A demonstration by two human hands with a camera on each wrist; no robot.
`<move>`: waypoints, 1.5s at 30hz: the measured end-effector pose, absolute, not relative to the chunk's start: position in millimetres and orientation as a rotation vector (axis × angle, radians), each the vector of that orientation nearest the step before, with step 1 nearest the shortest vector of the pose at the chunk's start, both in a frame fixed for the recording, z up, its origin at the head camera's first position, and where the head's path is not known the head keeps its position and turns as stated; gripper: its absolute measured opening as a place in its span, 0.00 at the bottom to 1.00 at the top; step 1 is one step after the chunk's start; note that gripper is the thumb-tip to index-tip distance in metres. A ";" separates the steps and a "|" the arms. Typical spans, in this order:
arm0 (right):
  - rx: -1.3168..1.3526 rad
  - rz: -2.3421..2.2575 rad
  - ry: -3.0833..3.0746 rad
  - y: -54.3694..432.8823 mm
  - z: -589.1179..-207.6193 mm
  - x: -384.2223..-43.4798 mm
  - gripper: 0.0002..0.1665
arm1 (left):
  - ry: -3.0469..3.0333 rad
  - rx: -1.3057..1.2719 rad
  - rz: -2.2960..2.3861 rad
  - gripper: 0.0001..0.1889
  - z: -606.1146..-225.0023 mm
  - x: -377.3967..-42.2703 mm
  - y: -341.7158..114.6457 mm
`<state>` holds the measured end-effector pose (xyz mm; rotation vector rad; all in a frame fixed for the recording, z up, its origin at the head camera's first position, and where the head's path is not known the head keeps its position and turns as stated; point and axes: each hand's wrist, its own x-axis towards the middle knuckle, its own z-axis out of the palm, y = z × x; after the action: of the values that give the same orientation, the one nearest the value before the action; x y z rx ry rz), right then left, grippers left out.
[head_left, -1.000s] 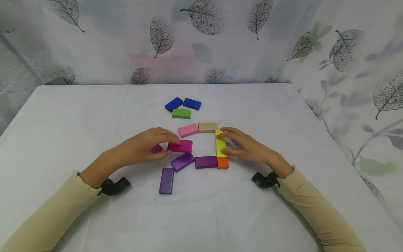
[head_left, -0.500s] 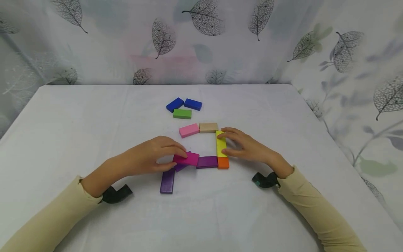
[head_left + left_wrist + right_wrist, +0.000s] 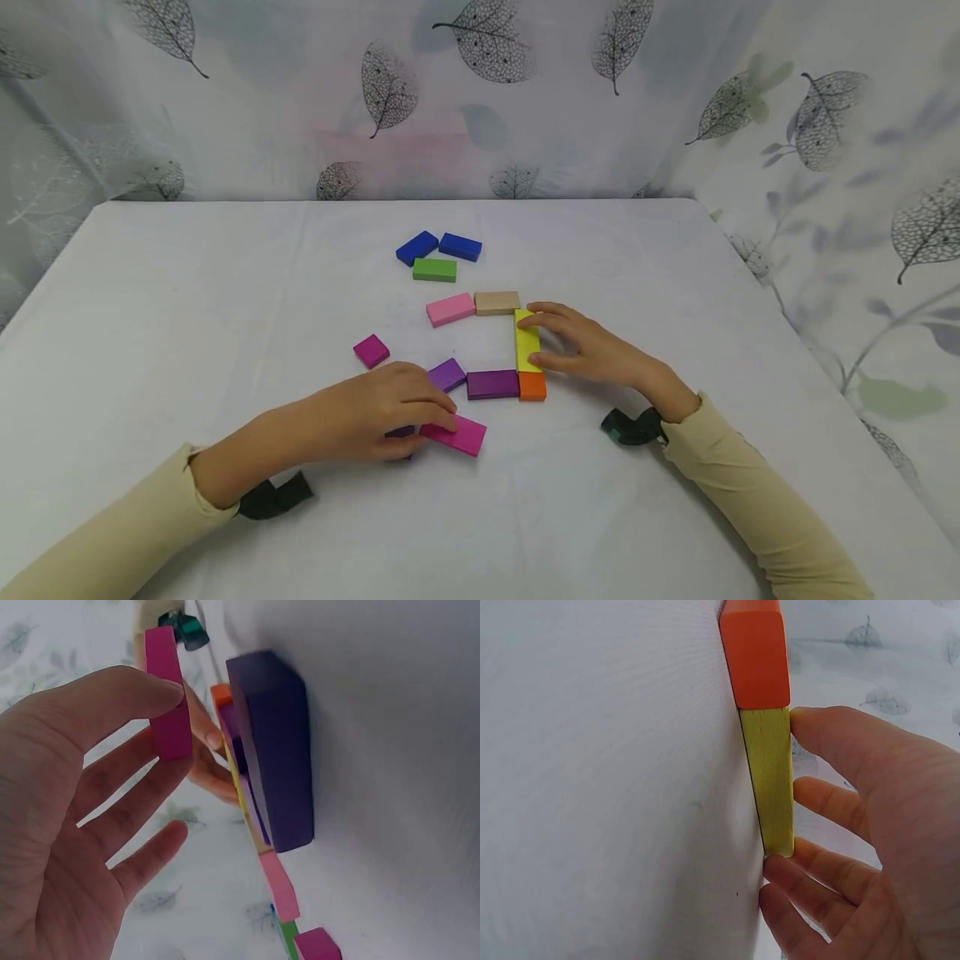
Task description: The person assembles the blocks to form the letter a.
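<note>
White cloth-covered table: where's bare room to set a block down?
Bare patches on the white cloth-covered table: between the two beige sleeves, on the near side; left of the two blue rectangular blocks; and right of those blocks, beyond the right hand. Crowded: the middle, where the left hand holds a magenta rectangular block near purple rectangular blocks.

My left fingers [image 3: 427, 414] hold a magenta block [image 3: 463, 436] aloft. The yellow block [image 3: 527, 345] against my right fingers [image 3: 832, 804] lies flat, near-to-far.
</note>
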<state>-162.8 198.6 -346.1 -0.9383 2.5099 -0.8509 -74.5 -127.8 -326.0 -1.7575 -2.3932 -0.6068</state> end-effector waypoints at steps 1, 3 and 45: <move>-0.939 -0.851 2.510 198.6 -346.0 -162.9 0.31 | -2.389 -1.771 -0.586 0.19 -326.9 -72.9 -127.5; -0.942 -0.852 2.512 198.5 -346.1 -163.3 0.30 | -2.385 -1.801 -0.552 0.19 -328.3 -69.8 -127.2; -0.927 -0.858 2.507 197.9 -348.7 -163.8 0.31 | -2.603 -1.793 -0.347 0.15 -329.9 -44.7 -132.5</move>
<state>-163.8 197.9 -348.7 -0.9266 2.5075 -0.8581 -44.7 -132.5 -329.9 -1.7931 -2.6027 -0.3475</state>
